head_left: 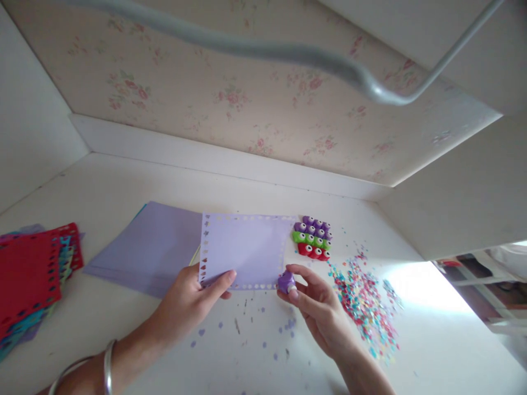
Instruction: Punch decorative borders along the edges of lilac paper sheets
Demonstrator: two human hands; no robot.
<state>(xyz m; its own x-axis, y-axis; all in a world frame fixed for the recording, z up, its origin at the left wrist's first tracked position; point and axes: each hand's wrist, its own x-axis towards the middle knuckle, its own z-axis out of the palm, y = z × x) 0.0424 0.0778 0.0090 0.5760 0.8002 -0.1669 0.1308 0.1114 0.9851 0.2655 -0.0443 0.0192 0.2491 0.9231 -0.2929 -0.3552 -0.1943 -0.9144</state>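
Note:
My left hand (pixel 201 293) pinches the lower left corner of a lilac paper sheet (pixel 245 249), thumb on top. Small punched shapes line the sheet's edges. At its lower right corner, my right hand (pixel 319 307) grips a small purple craft punch (pixel 287 282) between thumb and fingers. The punch sits at the sheet's edge; whether the paper is inside its slot cannot be made out. Just right of the sheet stand rows of similar punches (pixel 313 238) in purple, green and red.
Plain lilac sheets (pixel 160 241) lie left of the held one. Farther left is a pile of red punched sheets (pixel 28 274) over other colours. Colourful paper bits (pixel 366 304) heap at the right. A grey metal bar (pixel 255 46) crosses above, before the floral wall (pixel 230 99).

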